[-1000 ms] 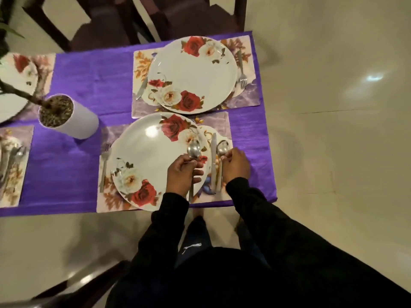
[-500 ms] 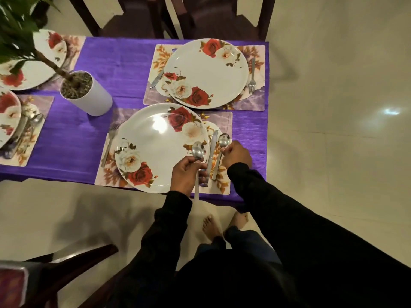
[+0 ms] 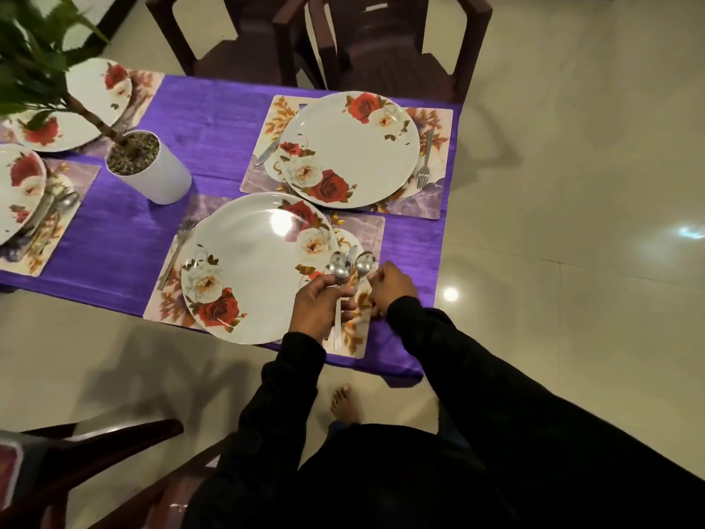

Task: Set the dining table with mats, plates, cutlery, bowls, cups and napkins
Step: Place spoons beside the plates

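A white rose-patterned plate (image 3: 255, 265) lies on the near floral mat (image 3: 366, 231), with a fork (image 3: 175, 253) at its left. My left hand (image 3: 318, 305) is shut on a spoon (image 3: 339, 267) over the plate's right rim, handle hanging down. My right hand (image 3: 393, 286) grips a second spoon (image 3: 364, 263) over the mat just right of it. A knife (image 3: 351, 253) lies between the two spoons, mostly hidden. The far plate (image 3: 351, 150) rests on its own mat (image 3: 431, 200) with a knife (image 3: 267, 152) and a fork (image 3: 425, 162).
A white pot with a plant (image 3: 150, 168) stands on the purple cloth (image 3: 210, 108) left of the near plate. Two more set places (image 3: 76, 105) lie at the left edge. Dark chairs (image 3: 343, 36) stand behind the table; another chair (image 3: 76, 463) sits at my lower left.
The view has pulled back and swung, showing more table and floor. My two hands have come closer together, so the spoon bowls are now side by side near the plate's right rim.
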